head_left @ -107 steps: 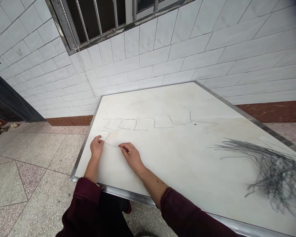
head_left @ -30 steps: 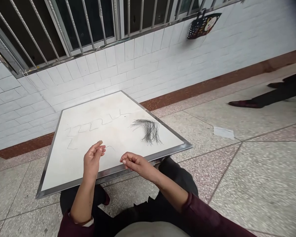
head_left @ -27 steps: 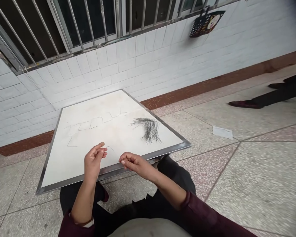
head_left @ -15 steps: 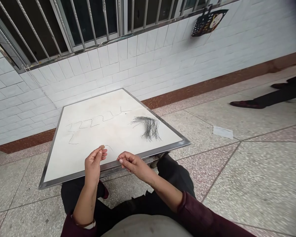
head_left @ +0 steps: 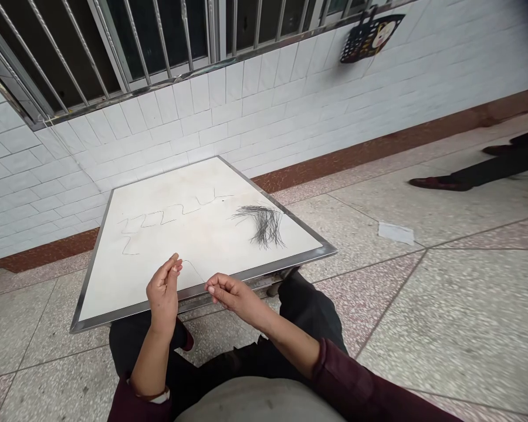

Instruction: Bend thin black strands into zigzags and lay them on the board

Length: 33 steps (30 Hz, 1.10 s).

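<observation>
My left hand (head_left: 163,287) and my right hand (head_left: 227,291) are raised over the near edge of a white table (head_left: 114,281). Each pinches one end of a thin dark wire (head_left: 193,269) that arcs between them. A long wire bent into a zigzag (head_left: 167,217) lies flat across the table's far half. To its right, a loose bundle of several dark wires (head_left: 264,223) rests near the right edge of the table.
The table has a metal rim and stands against a white tiled wall (head_left: 255,105) under a barred window (head_left: 149,35). A dark basket (head_left: 369,35) hangs on the bars. A scrap of paper (head_left: 395,232) lies on the floor. Another person's legs and shoes (head_left: 466,176) are at right.
I have pulled back from the table, so the view is wider. My hands lifted off the zigzag wire on the table and now hold a short wire above the near edge.
</observation>
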Each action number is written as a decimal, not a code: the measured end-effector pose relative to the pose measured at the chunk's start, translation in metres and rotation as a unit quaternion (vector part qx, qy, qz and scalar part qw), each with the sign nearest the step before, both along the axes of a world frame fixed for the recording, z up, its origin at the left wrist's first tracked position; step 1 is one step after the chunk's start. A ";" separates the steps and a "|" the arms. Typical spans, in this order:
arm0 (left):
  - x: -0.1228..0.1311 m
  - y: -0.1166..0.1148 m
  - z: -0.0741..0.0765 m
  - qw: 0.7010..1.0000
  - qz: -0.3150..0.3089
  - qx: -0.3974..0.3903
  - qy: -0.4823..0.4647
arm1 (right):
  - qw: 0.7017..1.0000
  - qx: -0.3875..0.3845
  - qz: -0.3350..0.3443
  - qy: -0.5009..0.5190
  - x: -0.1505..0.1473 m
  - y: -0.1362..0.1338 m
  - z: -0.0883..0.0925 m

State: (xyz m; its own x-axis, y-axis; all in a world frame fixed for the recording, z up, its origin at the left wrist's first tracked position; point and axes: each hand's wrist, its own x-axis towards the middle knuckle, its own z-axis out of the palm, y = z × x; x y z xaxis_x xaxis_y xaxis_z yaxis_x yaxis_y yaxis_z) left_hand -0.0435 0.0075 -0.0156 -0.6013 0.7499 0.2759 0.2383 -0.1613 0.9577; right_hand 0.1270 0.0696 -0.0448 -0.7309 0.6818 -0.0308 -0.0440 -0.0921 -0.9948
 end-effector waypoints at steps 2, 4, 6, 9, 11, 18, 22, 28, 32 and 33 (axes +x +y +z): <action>0.003 -0.001 0.003 1.000 -0.007 0.016 -0.003 | 1.000 0.025 0.006 0.002 0.000 0.001 0.000; 0.006 -0.001 0.005 1.000 -0.015 0.019 -0.001 | 0.998 0.065 -0.008 0.007 -0.001 0.002 0.001; 0.011 -0.003 0.007 1.000 -0.029 0.005 0.004 | 0.993 0.109 -0.051 0.012 -0.006 0.005 0.005; 0.018 -0.004 0.007 0.998 -0.058 -0.022 0.011 | 0.976 0.182 -0.115 0.017 -0.015 0.008 0.012; 0.023 -0.006 0.006 0.997 -0.073 -0.026 0.006 | 0.959 0.248 -0.135 0.014 -0.020 0.010 0.015; 0.026 -0.010 0.005 0.992 -0.102 -0.009 -0.074 | 0.868 0.455 -0.198 -0.004 -0.019 0.011 0.015; 0.026 -0.012 0.005 0.992 -0.112 -0.017 -0.059 | 0.839 0.506 -0.198 0.024 -0.013 0.013 0.015; 0.020 -0.014 0.002 0.978 -0.036 0.011 0.207 | 0.839 0.516 -0.169 0.032 -0.008 0.014 0.016; 0.014 -0.013 0.001 0.911 -0.042 0.066 0.405 | 0.849 0.505 -0.150 0.037 -0.007 0.012 0.017; 0.013 -0.013 0.001 0.894 -0.046 0.072 0.440 | 0.854 0.498 -0.143 0.041 -0.007 0.012 0.018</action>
State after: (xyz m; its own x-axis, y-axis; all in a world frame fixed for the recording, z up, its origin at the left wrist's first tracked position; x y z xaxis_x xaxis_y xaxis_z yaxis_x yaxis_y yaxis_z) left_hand -0.0310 -0.0052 -0.0148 -0.0419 0.7028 0.7101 0.8684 -0.3258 0.3737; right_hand 0.1203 0.0812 -0.0270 -0.5017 0.4915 0.7118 0.0047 0.8244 -0.5659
